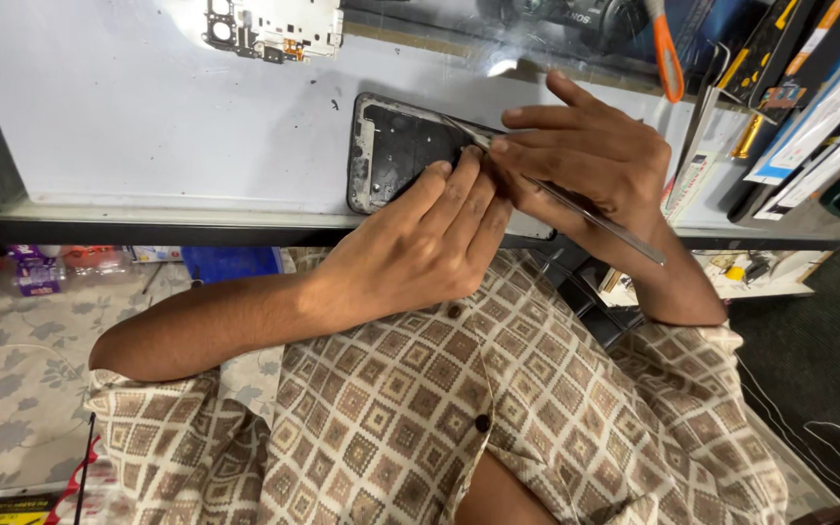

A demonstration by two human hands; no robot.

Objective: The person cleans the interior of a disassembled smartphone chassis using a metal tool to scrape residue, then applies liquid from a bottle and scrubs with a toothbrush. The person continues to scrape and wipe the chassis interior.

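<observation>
An opened dark phone frame (391,151) lies on a white work surface (128,117). My left hand (420,243) presses down on the frame's near right part with its fingers flat. In the pinched fingers of my right hand (585,160) is a thin metal pry tool (576,204), whose tip rests on the frame's upper right edge. The tool's handle end sticks out past my wrist toward the lower right. Most of the frame's right half is hidden under both hands.
A white phone circuit part (274,27) lies at the back of the surface. An orange-handled tool (668,53) and flat packages (819,107) crowd the right side. Below the bench edge, boxes and bottles (80,267) sit on a patterned floor.
</observation>
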